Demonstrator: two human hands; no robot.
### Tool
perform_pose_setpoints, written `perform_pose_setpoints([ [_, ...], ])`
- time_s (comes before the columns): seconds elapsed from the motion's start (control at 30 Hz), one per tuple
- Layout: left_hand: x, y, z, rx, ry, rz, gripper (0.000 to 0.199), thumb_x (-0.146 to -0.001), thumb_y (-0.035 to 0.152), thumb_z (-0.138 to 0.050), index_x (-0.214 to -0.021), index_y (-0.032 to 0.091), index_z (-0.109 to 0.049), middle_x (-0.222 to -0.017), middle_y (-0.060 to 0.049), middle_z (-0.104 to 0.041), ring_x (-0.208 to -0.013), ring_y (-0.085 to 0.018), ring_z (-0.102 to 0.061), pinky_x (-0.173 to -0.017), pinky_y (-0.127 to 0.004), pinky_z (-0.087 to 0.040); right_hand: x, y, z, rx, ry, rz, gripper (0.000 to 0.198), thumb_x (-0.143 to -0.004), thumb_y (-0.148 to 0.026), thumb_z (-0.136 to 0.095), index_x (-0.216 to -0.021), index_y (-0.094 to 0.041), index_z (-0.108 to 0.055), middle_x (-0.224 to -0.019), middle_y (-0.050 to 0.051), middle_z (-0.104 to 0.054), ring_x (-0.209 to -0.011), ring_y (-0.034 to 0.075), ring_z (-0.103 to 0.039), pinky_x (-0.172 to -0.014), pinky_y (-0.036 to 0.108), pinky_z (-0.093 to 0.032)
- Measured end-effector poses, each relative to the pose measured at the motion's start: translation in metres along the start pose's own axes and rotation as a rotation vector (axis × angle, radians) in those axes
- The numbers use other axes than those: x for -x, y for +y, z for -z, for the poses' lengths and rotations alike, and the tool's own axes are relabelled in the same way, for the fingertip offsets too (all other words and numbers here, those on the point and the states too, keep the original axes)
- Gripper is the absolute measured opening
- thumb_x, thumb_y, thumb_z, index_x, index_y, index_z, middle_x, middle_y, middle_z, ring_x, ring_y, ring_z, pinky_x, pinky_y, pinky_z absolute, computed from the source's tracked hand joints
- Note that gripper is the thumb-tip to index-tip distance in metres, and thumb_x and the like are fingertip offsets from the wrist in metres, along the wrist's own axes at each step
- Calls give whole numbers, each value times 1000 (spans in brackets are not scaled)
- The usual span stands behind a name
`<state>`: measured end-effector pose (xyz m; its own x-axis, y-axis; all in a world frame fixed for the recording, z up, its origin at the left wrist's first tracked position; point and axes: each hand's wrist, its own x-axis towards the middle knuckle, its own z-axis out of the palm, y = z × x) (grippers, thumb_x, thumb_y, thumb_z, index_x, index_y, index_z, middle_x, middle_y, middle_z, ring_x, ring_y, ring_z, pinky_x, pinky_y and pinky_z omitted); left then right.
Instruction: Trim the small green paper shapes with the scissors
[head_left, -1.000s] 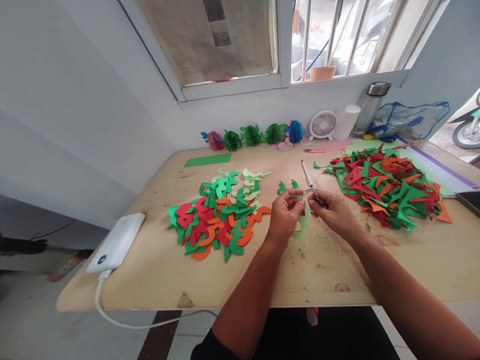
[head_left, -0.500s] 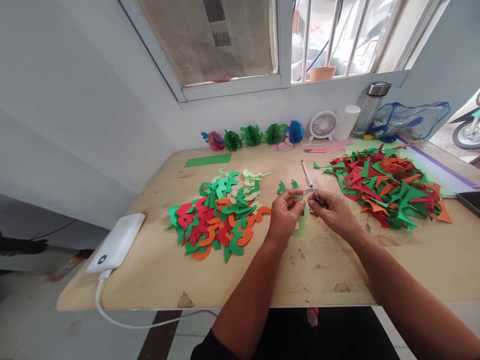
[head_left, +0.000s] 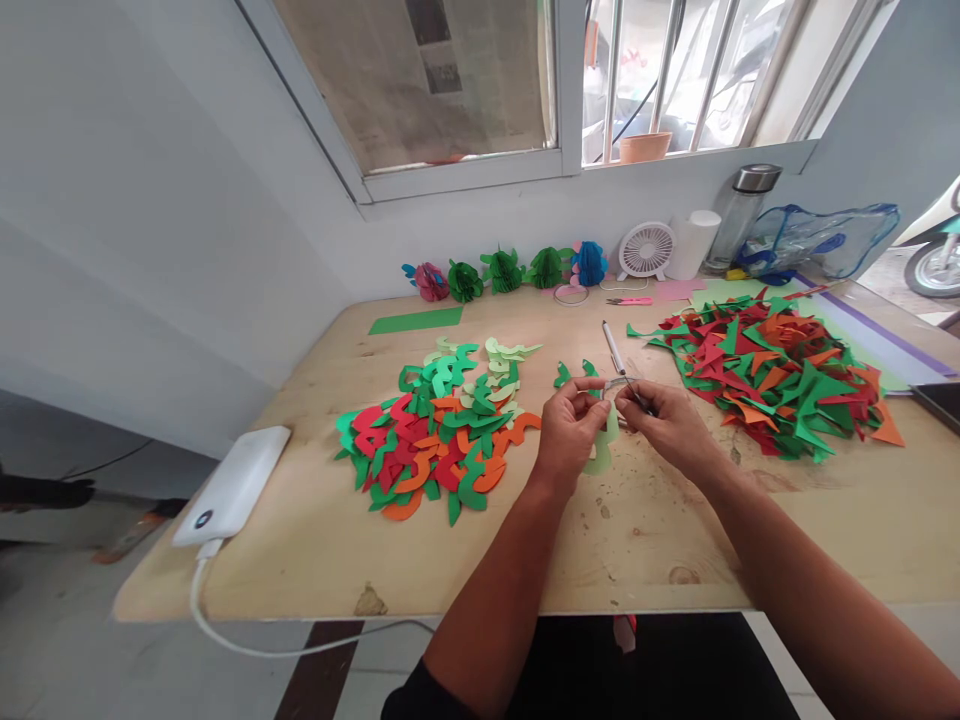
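Well in from the front edge of the light wooden counter (head_left: 645,560), the left hand (head_left: 568,425) pinches a pale green curved paper piece (head_left: 601,458) — the right hand (head_left: 669,420), just beside, clamps a slim dark tool (head_left: 637,398), partly hidden — with a white pen (head_left: 613,347) toward the back edge.

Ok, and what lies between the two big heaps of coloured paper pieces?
The left hand with pale green paper and the right hand with a half-hidden tool; beyond them, a white pen and small green cutouts. The head view shows this.
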<state>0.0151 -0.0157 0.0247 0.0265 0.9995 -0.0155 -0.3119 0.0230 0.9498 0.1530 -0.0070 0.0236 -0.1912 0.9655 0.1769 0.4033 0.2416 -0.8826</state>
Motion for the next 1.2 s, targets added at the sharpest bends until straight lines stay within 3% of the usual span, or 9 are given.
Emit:
perform_pose_setpoints([
  [0.6, 2, 5, 0, -2, 46, -13, 23, -65, 20, -63, -88, 16, -59, -55, 5, -54, -49, -6, -46, -52, -20, -36, 1, -14, 2, -150, 30, -76, 31, -80, -44, -54, -63, -18, -51, -54, -3, -42, -51, 9, -35, -47, 23, -29],
  [0.93, 3, 6, -1, 10, 35, -9, 22, -66, 19, -63, -87, 15, -58, -54, 6, -54, -48, -6, -46, -52, -19, -36, 2, -11, 1, -175, -15, -92, 24, -80, -40, -56, -74, -16, -58, -57, -3, -45, -53, 10, -37, -49, 24, -30],
  [1.2, 1, 3, -1, -16, 14, -17, 23, -67, 17, -61, -89, 14, -57, -56, 5, -55, -49, -6, -47, -53, -18, -38, 1, -8, 0, -220, -32, -92, 19, -78, -35, -57, -72, -17, -56, -59, -3, -46, -53, 10, -38, -50, 25, -29],
])
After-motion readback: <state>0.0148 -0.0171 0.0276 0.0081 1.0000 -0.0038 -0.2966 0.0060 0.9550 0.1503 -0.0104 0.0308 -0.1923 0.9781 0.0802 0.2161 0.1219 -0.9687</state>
